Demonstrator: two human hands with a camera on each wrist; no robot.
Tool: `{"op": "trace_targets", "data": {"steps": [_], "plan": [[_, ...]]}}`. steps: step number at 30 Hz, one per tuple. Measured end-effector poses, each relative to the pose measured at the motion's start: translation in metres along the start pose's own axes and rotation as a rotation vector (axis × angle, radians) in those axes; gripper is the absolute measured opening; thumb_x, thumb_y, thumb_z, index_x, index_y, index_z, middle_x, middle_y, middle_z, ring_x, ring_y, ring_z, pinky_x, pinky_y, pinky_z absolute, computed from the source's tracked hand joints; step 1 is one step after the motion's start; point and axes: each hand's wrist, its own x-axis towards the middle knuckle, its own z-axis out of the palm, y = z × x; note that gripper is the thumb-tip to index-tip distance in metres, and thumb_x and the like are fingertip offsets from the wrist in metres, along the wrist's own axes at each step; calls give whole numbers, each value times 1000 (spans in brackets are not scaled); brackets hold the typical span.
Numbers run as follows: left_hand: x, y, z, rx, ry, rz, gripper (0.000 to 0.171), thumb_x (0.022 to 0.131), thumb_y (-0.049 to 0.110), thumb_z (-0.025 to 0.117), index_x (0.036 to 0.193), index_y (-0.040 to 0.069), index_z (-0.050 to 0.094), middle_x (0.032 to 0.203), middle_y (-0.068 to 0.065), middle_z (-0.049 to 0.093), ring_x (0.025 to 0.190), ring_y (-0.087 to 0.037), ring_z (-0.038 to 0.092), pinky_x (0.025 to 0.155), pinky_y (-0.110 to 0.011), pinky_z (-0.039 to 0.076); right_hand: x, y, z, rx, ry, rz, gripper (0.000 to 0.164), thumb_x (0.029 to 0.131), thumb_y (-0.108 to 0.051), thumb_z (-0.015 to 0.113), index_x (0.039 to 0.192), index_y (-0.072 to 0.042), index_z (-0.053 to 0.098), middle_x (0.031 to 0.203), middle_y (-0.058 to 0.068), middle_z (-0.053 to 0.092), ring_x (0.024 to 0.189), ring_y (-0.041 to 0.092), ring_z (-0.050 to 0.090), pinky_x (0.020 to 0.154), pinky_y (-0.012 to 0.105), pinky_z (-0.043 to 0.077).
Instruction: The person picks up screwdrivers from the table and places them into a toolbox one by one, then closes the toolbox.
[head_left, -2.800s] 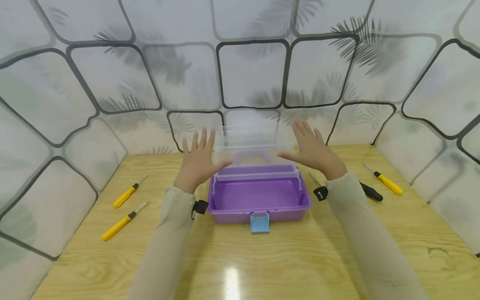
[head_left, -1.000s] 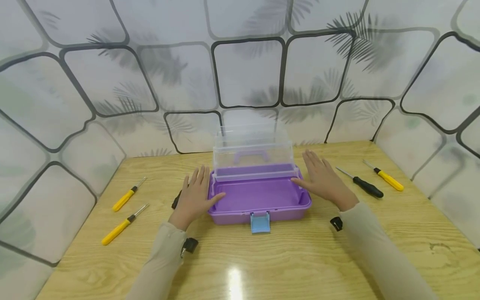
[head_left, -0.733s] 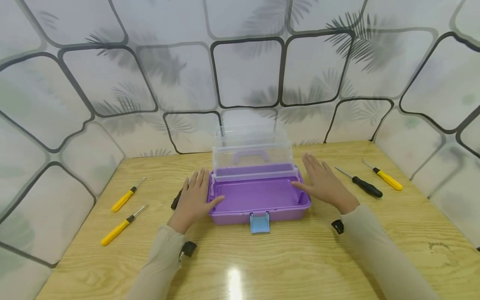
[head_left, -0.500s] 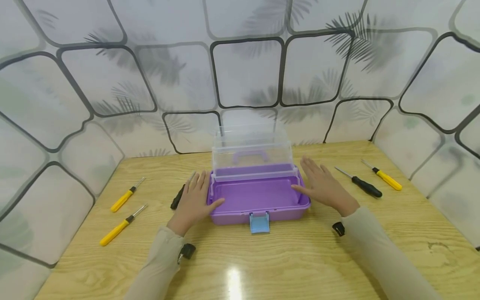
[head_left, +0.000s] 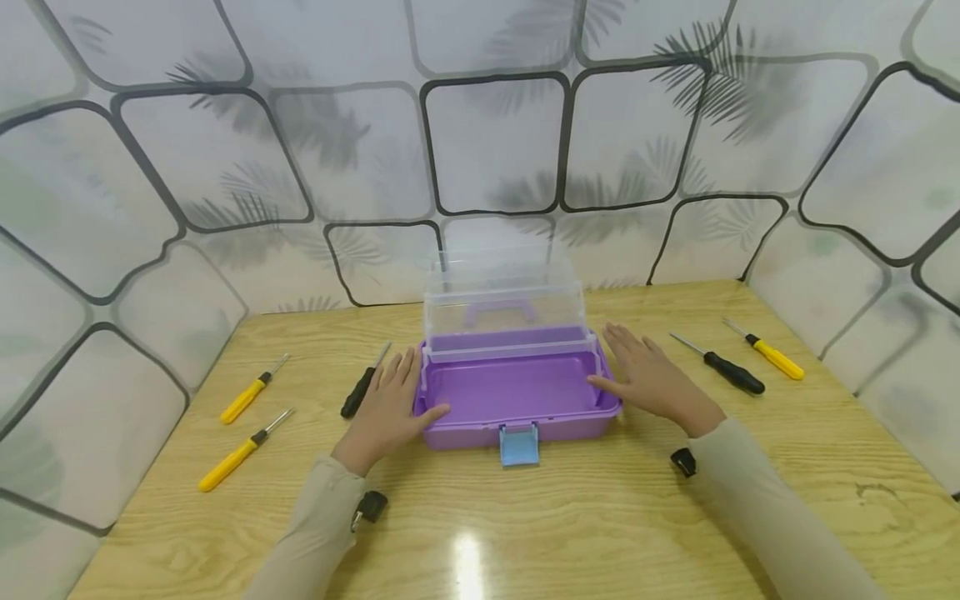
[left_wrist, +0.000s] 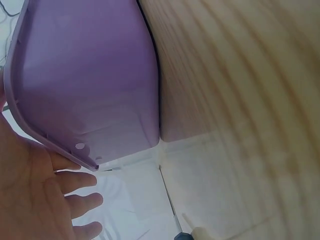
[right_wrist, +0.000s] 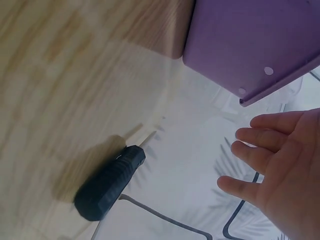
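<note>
A purple toolbox [head_left: 517, 392] sits on the table with its clear lid [head_left: 502, 275] raised at the back and its blue latch [head_left: 519, 447] hanging down in front. My left hand [head_left: 384, 414] is at its left rim, fingers spread and thumb over the edge; the left wrist view shows that hand [left_wrist: 35, 195] against the rim. At the right rim is my right hand [head_left: 652, 379], also spread, thumb reaching over the edge. In the right wrist view its fingers [right_wrist: 260, 155] are extended near the wall; contact is unclear. Neither hand grips anything.
A black screwdriver [head_left: 360, 392] lies just left of my left hand. Two yellow screwdrivers [head_left: 245, 400] lie farther left. Right of the box are another black screwdriver [head_left: 733, 372] and a yellow one [head_left: 780, 360]. A patterned curtain [head_left: 495, 150] surrounds the wooden table [head_left: 570, 533].
Both hands have come down from beside the raised lid to the toolbox's side rims. More of the black screwdriver beside my left hand shows. The toolbox stays in place.
</note>
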Motion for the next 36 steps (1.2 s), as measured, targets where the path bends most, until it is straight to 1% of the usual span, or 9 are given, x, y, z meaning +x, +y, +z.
{"op": "trace_targets", "data": {"steps": [4, 10, 14, 16, 20, 25, 29, 32, 36], "plan": [[-1, -1, 1, -8, -3, 8, 101, 87, 70, 38, 147, -6, 13, 153, -25, 17, 141, -44, 18, 117, -56, 12, -3, 4, -1, 21, -4, 20, 88, 93, -56, 45, 148, 4, 13, 155, 25, 12, 143, 41, 11, 115, 60, 6], [-1, -3, 2, 16, -49, -13, 98, 88, 62, 48, 149, -3, 8, 155, -21, 12, 144, -39, 13, 118, -53, 8, -7, 13, -5, 37, 9, 36, 88, 92, -56, 46, 148, 4, 15, 155, 26, 13, 143, 41, 12, 115, 60, 6], [-2, -4, 2, 23, -68, -16, 98, 87, 62, 48, 149, -2, 7, 156, -19, 10, 144, -38, 12, 118, -53, 8, -10, 20, -9, 42, 41, 43, 87, 92, -52, 50, 148, 5, 16, 154, 27, 16, 142, 43, 16, 115, 60, 9], [-2, -4, 2, 24, -69, -16, 100, 86, 64, 48, 149, -1, 6, 156, -19, 10, 144, -38, 12, 118, -53, 9, -12, 22, -12, 37, 41, 50, 87, 92, -52, 49, 148, 5, 15, 153, 27, 16, 142, 43, 16, 115, 60, 10], [-2, -3, 1, 31, -62, -14, 104, 84, 67, 49, 149, -1, 7, 156, -21, 12, 144, -38, 13, 118, -53, 10, -17, 26, -18, 10, 13, 67, 87, 94, -55, 44, 148, 5, 13, 154, 28, 14, 142, 43, 15, 114, 59, 11], [-3, 0, 1, 58, -57, -11, 105, 83, 64, 53, 149, -3, 8, 155, -21, 13, 144, -39, 13, 118, -53, 10, -21, 31, -24, 19, 8, 74, 87, 94, -54, 44, 147, 8, 14, 153, 30, 15, 141, 44, 15, 113, 61, 12], [-4, 1, 2, 92, -48, -4, 105, 82, 64, 54, 149, -3, 9, 155, -22, 14, 144, -39, 13, 118, -52, 10, -23, 37, -24, 12, 4, 84, 87, 94, -54, 43, 147, 7, 12, 153, 30, 14, 142, 44, 14, 114, 61, 11], [-4, 1, 2, 119, -34, 4, 105, 82, 66, 53, 149, -3, 10, 154, -23, 18, 143, -39, 16, 118, -52, 11, -24, 41, -24, 15, 4, 84, 86, 95, -53, 43, 148, 7, 12, 153, 30, 13, 141, 45, 14, 113, 61, 11], [-4, 1, 2, 134, -11, 17, 106, 81, 69, 52, 149, -3, 13, 150, -24, 30, 139, -41, 28, 116, -55, 17, -25, 46, -24, 29, -5, 90, 86, 95, -52, 44, 148, 7, 10, 152, 31, 13, 141, 46, 14, 112, 62, 12]]}}
